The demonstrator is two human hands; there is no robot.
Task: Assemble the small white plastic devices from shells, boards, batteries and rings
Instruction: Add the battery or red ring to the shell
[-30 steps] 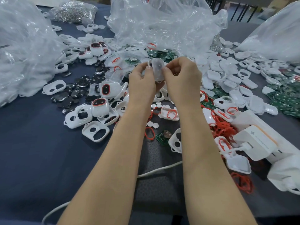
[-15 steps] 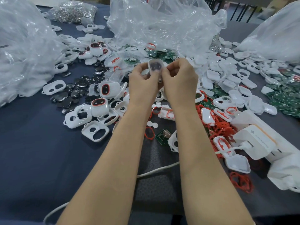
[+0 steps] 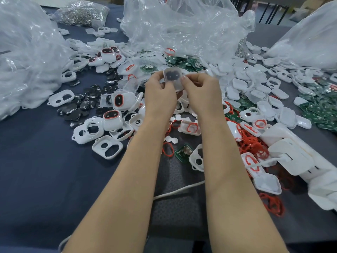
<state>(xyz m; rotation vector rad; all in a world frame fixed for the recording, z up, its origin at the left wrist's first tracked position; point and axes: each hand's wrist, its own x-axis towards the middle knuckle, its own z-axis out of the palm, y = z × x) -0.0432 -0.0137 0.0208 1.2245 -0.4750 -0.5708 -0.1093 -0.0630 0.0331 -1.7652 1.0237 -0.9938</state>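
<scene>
Dark blue cloth is covering the table, and crumpled clear plastic bags are sitting along its far side. Both bare hands are reaching out over the middle. The left hand and the right hand are pinching a small translucent white plastic shell between them, thumbs and fingertips curling round its two sides. The shell is being held upright above the heap of parts, touching only the fingers, and a dark shape with two spots is showing through its face.

Black round coin batteries are lying scattered to the left, near white plastic front frames with two openings each. Just beside these, finished white devices with dark red-rimmed windows are resting. Thin red rubber rings are piling up to the right of the right forearm, next to a white power adapter. A white cable is passing behind both forearms. Green circuit boards are lying in a heap at the far right. One single green board with a round silver cell is lying between the forearms, just beside a loose red ring.
</scene>
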